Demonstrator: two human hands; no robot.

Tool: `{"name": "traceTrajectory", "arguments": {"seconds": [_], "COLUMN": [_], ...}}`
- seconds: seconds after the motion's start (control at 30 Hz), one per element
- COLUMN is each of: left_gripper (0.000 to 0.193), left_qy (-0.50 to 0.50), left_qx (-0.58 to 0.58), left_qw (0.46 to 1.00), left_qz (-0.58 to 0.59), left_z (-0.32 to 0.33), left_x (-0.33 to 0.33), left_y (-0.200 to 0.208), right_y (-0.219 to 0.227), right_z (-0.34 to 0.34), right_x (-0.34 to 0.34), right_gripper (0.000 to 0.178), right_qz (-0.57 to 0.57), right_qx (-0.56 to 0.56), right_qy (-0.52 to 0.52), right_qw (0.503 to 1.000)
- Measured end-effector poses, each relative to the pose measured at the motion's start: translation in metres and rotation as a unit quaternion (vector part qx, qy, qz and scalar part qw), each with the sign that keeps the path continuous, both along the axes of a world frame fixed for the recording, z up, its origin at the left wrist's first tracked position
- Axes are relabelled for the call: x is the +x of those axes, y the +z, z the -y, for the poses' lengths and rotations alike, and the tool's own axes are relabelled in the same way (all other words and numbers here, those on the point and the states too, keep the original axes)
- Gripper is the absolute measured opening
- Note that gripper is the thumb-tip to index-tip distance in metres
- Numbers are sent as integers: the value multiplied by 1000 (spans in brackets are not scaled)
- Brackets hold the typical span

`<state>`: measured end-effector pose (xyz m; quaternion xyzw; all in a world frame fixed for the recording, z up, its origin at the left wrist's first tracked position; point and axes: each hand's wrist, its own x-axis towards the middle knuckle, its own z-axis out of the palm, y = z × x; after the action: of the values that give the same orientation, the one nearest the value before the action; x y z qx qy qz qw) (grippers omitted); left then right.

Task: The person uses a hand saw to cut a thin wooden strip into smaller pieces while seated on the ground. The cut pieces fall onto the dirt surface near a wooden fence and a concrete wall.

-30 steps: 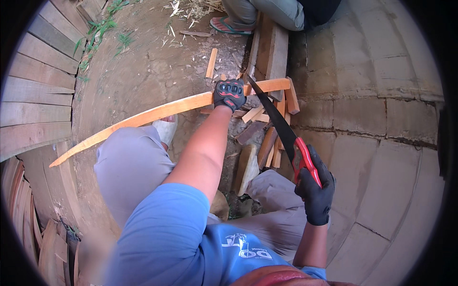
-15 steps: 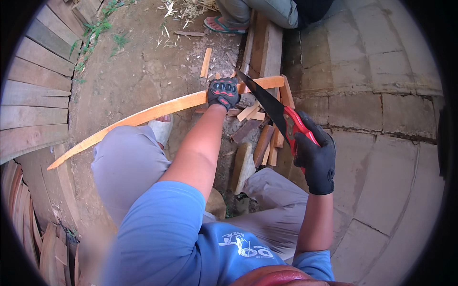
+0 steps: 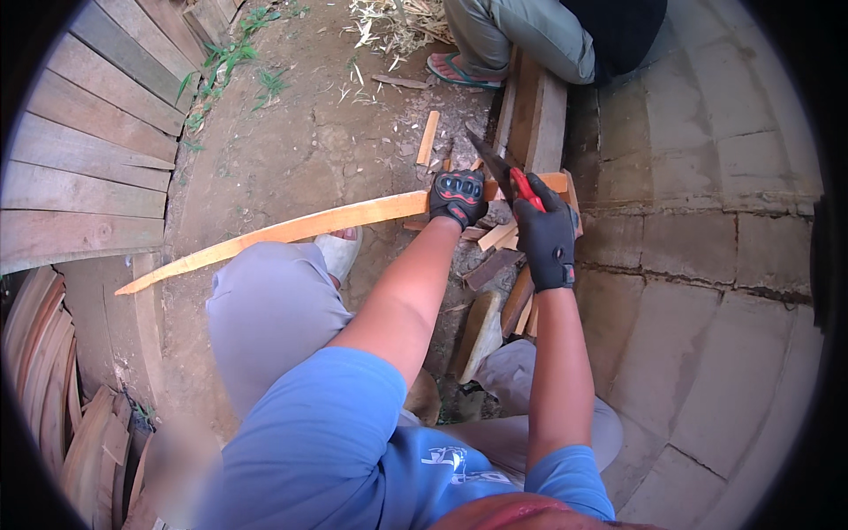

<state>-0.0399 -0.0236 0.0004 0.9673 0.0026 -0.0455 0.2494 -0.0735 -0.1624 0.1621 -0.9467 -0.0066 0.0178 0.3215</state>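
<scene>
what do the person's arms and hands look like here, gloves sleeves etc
Both hands wear dark full-finger work gloves. The left hand has a black glove with red padded knuckle patches; the right hand has a plainer black glove with a small tag at the cuff. The forearms are bare between the gloves and the short sleeves of a blue t-shirt with white print on the front.

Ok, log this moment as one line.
left hand: grips slat | right hand: holds saw, blade at slat | offcuts below | another person's foot ahead

left hand gripping wooden strip, right hand gripping knife
</scene>
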Motion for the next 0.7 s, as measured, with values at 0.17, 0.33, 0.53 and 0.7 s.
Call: {"name": "traceTrajectory", "arguments": {"seconds": [0.17,0.33,0.53,0.7], "left_gripper": [31,33,26,25], "left_qy": [2,-4,11,20], "left_qx": [9,7,-12,-8], "left_qw": [1000,1000,1000,999], "left_qz": [3,9,4,33], "left_z": [-3,3,-2,0], "left_x": [0,-2,-1,-2], "left_y": [-3,6,-3,-2], "right_y": [10,14,32,30], "right_z": [9,20,-13,-5], "right_x": [18,33,55,77], "right_gripper": [45,38,23,13], "right_qz": [-19,6,-32,73], "right_qx": [-39,-86,-123,-242], "right_qy": [47,98,112,269], "right_qw": [998,992,986,929]}}
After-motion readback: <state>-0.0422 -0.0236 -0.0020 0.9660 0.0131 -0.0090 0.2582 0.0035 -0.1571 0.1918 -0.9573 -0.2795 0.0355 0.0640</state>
